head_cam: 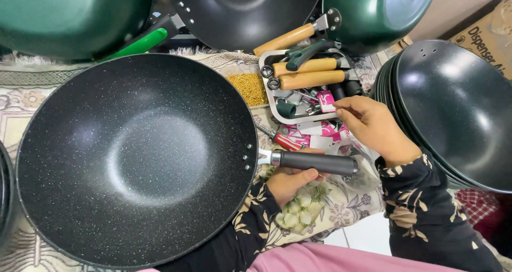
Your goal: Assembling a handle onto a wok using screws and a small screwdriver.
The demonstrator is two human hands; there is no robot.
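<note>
**Left hand under the wok handle, right hand over the parts tray**

From the head camera we see a large black speckled wok (138, 157) lying on a patterned cloth (21, 98), its dark grey handle (314, 162) pointing right. Our left hand (290, 182) sits under that handle, fingers curled up around it from below. Our right hand (373, 125) hovers just beyond the handle, at the near edge of a white tray (265, 85); its fingertips are pinched together, but we cannot tell whether they grip anything. The tray holds wooden handles (312, 80) and small metal parts. A red-handled screwdriver (282, 140) lies between tray and wok. A stack of black woks (453, 112) stands to the right, and green woks (69, 16) lie along the top.
</note>
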